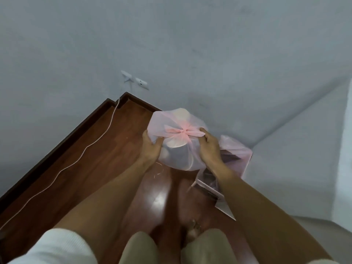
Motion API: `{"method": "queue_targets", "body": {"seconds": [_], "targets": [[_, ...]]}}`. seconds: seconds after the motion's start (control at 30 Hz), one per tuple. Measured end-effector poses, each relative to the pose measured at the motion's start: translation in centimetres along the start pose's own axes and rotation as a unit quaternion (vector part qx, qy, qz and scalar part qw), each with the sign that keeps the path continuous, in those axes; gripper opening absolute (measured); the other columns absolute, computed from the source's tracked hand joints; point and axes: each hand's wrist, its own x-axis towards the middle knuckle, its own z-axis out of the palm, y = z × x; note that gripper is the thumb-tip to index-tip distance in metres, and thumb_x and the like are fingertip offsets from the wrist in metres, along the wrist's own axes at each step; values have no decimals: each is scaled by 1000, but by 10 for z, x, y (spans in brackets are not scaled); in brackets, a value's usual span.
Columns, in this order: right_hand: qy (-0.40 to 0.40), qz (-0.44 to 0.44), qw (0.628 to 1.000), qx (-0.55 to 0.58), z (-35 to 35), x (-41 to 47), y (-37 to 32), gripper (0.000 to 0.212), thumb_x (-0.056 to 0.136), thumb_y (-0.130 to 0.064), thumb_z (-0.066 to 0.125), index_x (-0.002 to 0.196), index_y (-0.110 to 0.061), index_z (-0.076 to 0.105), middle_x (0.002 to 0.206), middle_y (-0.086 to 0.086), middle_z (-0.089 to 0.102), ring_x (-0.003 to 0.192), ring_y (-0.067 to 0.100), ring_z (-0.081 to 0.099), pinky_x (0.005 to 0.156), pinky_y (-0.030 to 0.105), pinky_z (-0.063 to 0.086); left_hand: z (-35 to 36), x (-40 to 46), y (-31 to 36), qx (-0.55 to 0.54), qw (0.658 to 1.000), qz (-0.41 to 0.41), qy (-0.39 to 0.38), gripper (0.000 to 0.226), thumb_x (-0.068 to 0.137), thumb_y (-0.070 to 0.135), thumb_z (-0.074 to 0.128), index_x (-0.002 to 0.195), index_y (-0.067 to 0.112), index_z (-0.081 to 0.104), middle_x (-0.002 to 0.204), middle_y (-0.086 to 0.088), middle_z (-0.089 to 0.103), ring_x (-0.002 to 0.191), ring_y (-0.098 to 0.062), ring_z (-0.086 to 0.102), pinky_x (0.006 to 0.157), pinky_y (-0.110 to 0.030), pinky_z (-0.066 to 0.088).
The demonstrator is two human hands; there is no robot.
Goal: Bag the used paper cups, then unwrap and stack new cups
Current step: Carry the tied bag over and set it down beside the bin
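My right hand [209,147] pinches one end of the knot [183,132] with its fingers [203,135], while my left hand [152,147] grips the side of the pink bag [163,122], held up above the wooden floor [106,149]. The cups [176,143] show pale through the plastic. Bagging looks nearly finished; next I judge the knot needs a firm pull, then the bag gets set down.

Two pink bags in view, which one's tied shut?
The round pink bag held between both hands, knotted on top with cups showing inside. The other pink bag lies behind the right hand, unheld.
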Motion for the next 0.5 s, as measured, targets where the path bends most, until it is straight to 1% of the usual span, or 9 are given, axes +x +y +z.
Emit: {"method": "queue_targets", "body": {"seconds": [0.07,0.17,0.2,0.23,0.3,0.33,0.37,0.43,0.5], "targets": [[8,8,1000,-7,32,29,40,41,99,-30,43,134,-25,63,137,-3,64,128,20,57,112,38,42,16,43,-44,12,1000,-1,4,76,88,48,68,151,21,36,147,-8,48,130,-28,54,110,-47,46],[34,34,999,-2,77,67,99,39,102,-28,42,136,-29,62,140,-2,62,128,22,56,109,33,42,43,102,-111,50,997,-54,8,71,90,59,60,153,37,35,150,-16,33,129,-37,48,104,-36,43],[44,38,998,4,92,80,118,38,103,-26,43,136,-27,63,140,-1,62,128,22,56,107,31,41,52,121,-134,51,996,-69,7,70,90,62,59,152,42,34,151,-17,31,128,-40,48,103,-37,44],[54,43,998,8,107,93,140,38,104,-23,44,137,-25,62,141,0,61,129,23,55,106,30,41,61,140,-158,41,997,-72,0,70,87,68,59,150,48,35,151,-15,32,128,-40,49,104,-43,46],[70,54,996,15,133,115,176,40,104,-19,43,140,-20,60,144,4,58,132,27,53,109,31,39,79,179,-210,11,997,-77,-27,78,72,83,62,142,59,37,152,-6,44,128,-37,54,102,-55,50],[79,60,995,14,145,127,195,40,104,-17,43,141,-18,59,146,6,56,134,29,52,110,31,38,92,202,-241,-4,997,-69,-39,80,69,82,66,141,58,39,149,-2,50,128,-34,55,101,-56,51],[88,69,994,10,155,137,211,41,105,-16,42,142,-17,58,148,8,55,135,30,50,112,32,37,101,215,-260,-18,997,-58,-47,78,73,73,70,143,50,43,147,0,54,128,-31,57,102,-54,51],[114,87,990,13,174,157,244,41,105,-16,40,143,-16,57,150,10,52,136,33,48,114,35,36,119,227,-280,-41,996,-46,-61,69,87,46,73,148,29,45,143,0,56,126,-27,57,105,-51,50],[131,100,986,23,189,173,273,41,105,-17,39,142,-16,58,149,11,53,136,34,49,115,38,38,136,236,-298,-61,994,-57,-76,69,91,35,72,151,22,41,142,0,54,126,-29,56,104,-53,50]]}}
